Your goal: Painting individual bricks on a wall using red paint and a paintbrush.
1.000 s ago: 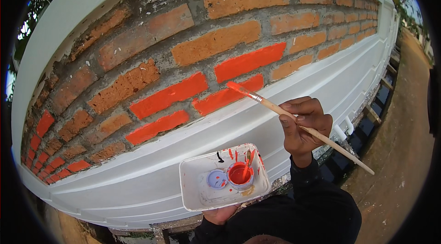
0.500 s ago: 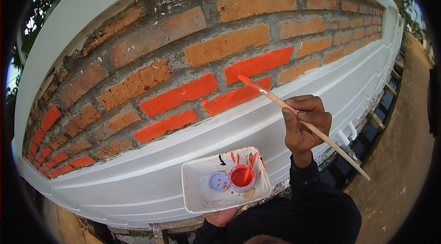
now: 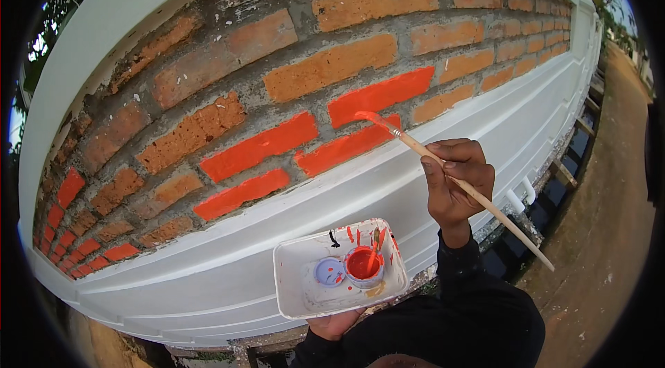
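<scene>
Pinched in my right hand (image 3: 459, 177) is a paintbrush (image 3: 478, 195) with a long pale wooden handle. Its red-loaded bristles touch the lower edge of a wet-looking red brick (image 3: 381, 95). My left hand (image 3: 335, 324) grips a white plastic tray (image 3: 298, 302) from beneath; most of its fingers are hidden under the tray. Inside stand a small jar of red paint (image 3: 361, 264) and a round bluish lid (image 3: 330, 272) spotted with red. A second, smaller brush (image 3: 375, 249) leans in the jar. Dark and red smears mark the tray's inner wall.
Several other bricks are red too, such as one (image 3: 260, 146) left of the brush. Unpainted orange bricks (image 3: 332, 66) with grey mortar surround them. White moulded panelling (image 3: 208, 285) runs below. White pipe ends (image 3: 523, 195) jut out at right, beside a dirt path (image 3: 589, 222).
The brush tip stays on the same red brick, its bristles now more bent against it. The wall has shifted slightly left in view; the tray has hardly moved.
</scene>
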`<action>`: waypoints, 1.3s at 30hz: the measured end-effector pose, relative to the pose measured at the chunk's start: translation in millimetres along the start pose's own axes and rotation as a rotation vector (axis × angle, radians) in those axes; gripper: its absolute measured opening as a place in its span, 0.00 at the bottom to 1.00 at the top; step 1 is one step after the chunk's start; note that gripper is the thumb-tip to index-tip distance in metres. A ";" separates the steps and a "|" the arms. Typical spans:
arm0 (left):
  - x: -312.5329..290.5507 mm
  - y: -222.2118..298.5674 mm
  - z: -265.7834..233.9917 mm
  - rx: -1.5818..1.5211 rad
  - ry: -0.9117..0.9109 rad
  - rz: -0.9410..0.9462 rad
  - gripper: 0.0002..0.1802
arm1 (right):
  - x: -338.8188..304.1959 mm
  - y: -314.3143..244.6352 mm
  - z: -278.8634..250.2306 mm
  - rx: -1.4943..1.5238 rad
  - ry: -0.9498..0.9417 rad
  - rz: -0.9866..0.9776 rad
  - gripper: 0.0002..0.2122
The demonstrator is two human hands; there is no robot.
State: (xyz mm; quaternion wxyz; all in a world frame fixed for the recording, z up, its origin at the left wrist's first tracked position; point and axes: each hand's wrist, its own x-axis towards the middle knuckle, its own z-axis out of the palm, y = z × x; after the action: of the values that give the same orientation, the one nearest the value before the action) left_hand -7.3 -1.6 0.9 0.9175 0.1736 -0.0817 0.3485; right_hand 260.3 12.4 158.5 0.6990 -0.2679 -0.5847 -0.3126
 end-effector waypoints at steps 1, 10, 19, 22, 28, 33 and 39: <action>4.3 1.3 7.1 0.016 0.039 -0.007 0.40 | -0.1 2.1 -1.3 0.004 0.002 -0.004 0.16; 12.4 0.4 21.0 0.258 0.289 -0.035 0.56 | 0.0 -10.0 12.0 0.169 0.006 0.057 0.16; 6.8 2.2 -0.9 0.094 0.133 0.007 0.47 | 8.9 -9.3 14.8 0.061 -0.082 -0.031 0.15; 5.9 3.7 -7.3 0.035 0.064 0.010 0.44 | 9.0 -11.2 7.1 0.077 -0.061 0.036 0.16; 1.9 1.9 -13.5 -0.093 -0.063 0.009 0.37 | 14.1 -9.2 12.6 0.143 -0.017 -0.018 0.15; 3.1 0.3 -4.4 -0.091 0.003 0.005 0.34 | 13.0 -8.7 18.0 0.099 0.013 0.024 0.15; -1.3 3.6 -8.6 -0.031 0.023 0.011 0.33 | 14.0 -11.1 19.6 0.062 -0.015 0.032 0.16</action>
State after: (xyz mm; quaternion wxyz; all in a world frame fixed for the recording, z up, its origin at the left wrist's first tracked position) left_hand -10.4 3.4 -6.5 0.9191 0.1549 -0.0776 0.3540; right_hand 240.9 17.9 175.7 0.7073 -0.2580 -0.5950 -0.2812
